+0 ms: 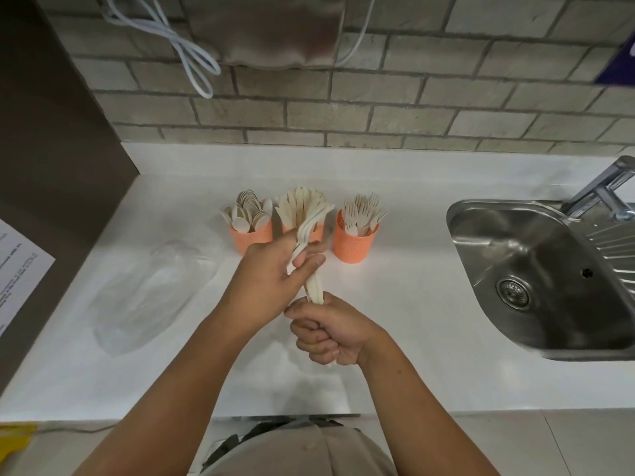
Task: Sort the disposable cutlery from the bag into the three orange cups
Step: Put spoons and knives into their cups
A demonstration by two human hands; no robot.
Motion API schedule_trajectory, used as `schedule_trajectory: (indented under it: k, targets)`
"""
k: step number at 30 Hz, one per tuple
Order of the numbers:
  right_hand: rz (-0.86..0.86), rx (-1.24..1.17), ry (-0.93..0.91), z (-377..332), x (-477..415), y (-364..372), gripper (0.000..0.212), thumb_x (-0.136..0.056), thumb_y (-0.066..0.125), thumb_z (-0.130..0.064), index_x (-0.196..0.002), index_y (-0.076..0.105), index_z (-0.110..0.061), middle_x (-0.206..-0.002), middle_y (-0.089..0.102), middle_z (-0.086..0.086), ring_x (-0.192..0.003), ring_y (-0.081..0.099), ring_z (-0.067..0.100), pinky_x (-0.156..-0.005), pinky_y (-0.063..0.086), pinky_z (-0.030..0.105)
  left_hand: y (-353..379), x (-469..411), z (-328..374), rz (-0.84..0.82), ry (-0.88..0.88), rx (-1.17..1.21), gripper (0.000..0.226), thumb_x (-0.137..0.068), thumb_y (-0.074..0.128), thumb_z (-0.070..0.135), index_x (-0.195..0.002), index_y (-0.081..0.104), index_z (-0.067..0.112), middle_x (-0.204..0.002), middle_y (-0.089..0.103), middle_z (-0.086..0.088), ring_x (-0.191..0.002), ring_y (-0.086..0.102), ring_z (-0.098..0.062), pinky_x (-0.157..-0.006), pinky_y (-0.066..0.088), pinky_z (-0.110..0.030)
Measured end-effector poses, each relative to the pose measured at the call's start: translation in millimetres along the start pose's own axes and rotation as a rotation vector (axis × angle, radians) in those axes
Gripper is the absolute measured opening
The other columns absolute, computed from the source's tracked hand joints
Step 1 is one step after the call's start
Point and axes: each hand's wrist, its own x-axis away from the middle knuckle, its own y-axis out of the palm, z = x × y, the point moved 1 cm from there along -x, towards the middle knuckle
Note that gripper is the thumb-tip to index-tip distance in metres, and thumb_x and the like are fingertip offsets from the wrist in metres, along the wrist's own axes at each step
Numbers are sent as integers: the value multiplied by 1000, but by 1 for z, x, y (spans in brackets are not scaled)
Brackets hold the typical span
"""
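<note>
Three orange cups stand in a row on the white counter. The left cup [252,240] holds spoons, the middle cup [318,233] holds knives and is partly hidden behind my left hand, and the right cup [354,245] holds forks. My right hand [330,333] grips the lower ends of a bundle of pale knives [314,288]. My left hand [275,274] pinches several of these knives higher up, their tips [316,218] blurred just in front of the middle cup. The clear plastic bag [147,297] lies flat to the left.
A steel sink [549,273] with a tap [604,187] is set into the counter on the right. A brick wall runs behind the cups. A dark panel with a printed sheet [17,266] stands at the left. White cables [185,46] hang above.
</note>
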Motion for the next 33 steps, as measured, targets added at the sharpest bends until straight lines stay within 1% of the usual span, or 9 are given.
schedule_trajectory:
  k: [2, 6, 8, 14, 20, 24, 27, 31, 33]
  targets:
    - [6, 29, -14, -1, 1, 3, 42, -97, 58, -23, -65, 32, -19, -58, 23, 4, -45, 16, 14, -42, 9, 25, 3, 1, -4, 52, -12, -17, 29, -99, 69, 30, -81, 48, 22, -107, 78, 9, -101, 72, -5, -83, 58, -37]
    - [87, 134, -11, -3, 2, 5, 41, -96, 62, -25, -64, 37, -22, -60, 25, 4, -48, 18, 15, -42, 10, 26, 3, 6, -3, 88, -123, 101, 16, -95, 75, 25, -90, 61, 32, -104, 77, 10, -94, 70, 2, -77, 52, -14]
    - [65, 135, 4, -1, 2, 5, 41, -96, 64, -27, -65, 38, -22, -59, 27, 3, -46, 19, 14, -41, 11, 24, 2, 8, -6, 66, -132, 67, 19, -93, 76, 20, -84, 63, 30, -93, 77, 10, -83, 70, -4, -69, 50, -16]
    - [-40, -118, -96, 12, -4, -2, 12, -100, 62, -22, -96, 54, -14, -69, 49, 10, -38, 33, 13, -37, 16, 24, -2, 15, -17, 141, -232, 64, 28, -93, 76, 23, -74, 57, 29, -82, 75, 14, -67, 63, -2, -61, 44, -11]
    - [40, -314, -127, 20, -6, -15, 20, -103, 55, -34, -107, 54, -14, -78, 54, 8, -43, 31, 11, -39, 14, 24, -8, 19, -28, 350, -327, 48, 33, -92, 77, 28, -74, 52, 19, -70, 68, 16, -61, 58, 0, -57, 43, -11]
    - [288, -228, -74, 18, -10, -11, 50, -106, 43, -50, -92, 68, -10, -60, 37, 2, -48, 19, 13, -45, 13, 26, -2, 20, -29, 297, -262, -39, 30, -97, 69, 37, -77, 56, 19, -60, 60, 12, -57, 55, -10, -51, 41, -19]
    - [442, -75, -71, 18, -11, -6, 59, -106, 43, -51, -73, 70, -10, -55, 29, 1, -50, 21, 15, -47, 18, 28, 0, 19, -31, 265, -193, -133, 27, -101, 57, 42, -98, 67, 16, -71, 67, 9, -64, 62, -17, -60, 51, -32]
    - [534, -48, -85, 16, -12, -3, 59, -105, 46, -50, -62, 62, -12, -55, 28, 1, -47, 21, 15, -45, 21, 26, 0, 18, -31, 316, -198, -49, 28, -103, 57, 39, -107, 67, 14, -78, 68, 19, -66, 61, -12, -57, 46, -20]
    - [581, -88, -86, 15, -15, 1, 55, -105, 48, -50, -65, 59, -13, -60, 30, 4, -48, 21, 16, -46, 21, 26, 4, 16, -35, 276, -246, 63, 25, -101, 62, 41, -106, 67, 16, -86, 69, 32, -72, 64, 1, -65, 46, -11]
